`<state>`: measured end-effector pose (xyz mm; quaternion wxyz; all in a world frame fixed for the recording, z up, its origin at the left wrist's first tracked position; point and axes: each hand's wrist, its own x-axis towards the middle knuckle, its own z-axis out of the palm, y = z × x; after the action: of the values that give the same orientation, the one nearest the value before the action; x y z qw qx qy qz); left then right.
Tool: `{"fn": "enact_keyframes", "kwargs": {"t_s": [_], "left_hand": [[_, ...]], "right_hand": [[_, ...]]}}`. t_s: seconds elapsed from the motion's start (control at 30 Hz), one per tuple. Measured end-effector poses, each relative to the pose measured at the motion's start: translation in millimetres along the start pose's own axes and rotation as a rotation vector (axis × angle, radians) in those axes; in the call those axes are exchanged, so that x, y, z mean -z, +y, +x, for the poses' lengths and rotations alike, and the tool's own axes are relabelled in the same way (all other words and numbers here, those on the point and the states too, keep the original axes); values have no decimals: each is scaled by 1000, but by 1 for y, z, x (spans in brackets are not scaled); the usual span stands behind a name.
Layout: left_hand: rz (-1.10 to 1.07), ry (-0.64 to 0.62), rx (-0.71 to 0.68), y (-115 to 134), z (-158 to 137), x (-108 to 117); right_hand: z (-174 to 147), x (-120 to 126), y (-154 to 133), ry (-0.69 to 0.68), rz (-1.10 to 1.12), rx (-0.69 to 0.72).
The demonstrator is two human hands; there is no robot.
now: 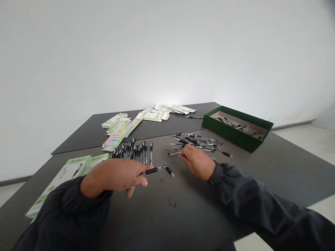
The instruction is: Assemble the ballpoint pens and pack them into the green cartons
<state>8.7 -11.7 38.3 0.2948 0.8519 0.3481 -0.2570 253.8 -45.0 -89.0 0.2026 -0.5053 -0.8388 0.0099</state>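
Observation:
A clear pen with a black grip [151, 170] is held between the thumb and fingers of my left hand [123, 176], pointing right. Just past its end, a black pen cap [170, 171] lies on the table. My right hand [197, 162] is at the near edge of a loose pile of pens [201, 142]. Its fingers are pinched together, and whatever is in them is hidden. Behind my left hand, a row of pens [142, 151] lies roughly side by side, partly covered by that hand.
A green box [230, 134] with pens inside stands at the right. Flattened green-and-white cartons [153, 115] lie along the back, with others [119, 132] nearer left. Carton packs [65, 177] sit beside my left forearm. Small dark scraps [172, 203] dot the dark table [188, 223].

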Motion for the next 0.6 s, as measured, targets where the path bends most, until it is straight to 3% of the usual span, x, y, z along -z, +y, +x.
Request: {"fn": "enact_keyframes", "kwargs": {"t_s": [0.23, 0.47, 0.6], "left_hand": [[-3, 11, -10, -1, 3, -2], [19, -43, -1, 4, 2, -3], [48, -54, 26, 6, 2, -1]], "right_hand": [[-12, -30, 4, -90, -31, -42], [1, 2, -1, 52, 25, -45], [-3, -16, 0, -114, -58, -17]]}}
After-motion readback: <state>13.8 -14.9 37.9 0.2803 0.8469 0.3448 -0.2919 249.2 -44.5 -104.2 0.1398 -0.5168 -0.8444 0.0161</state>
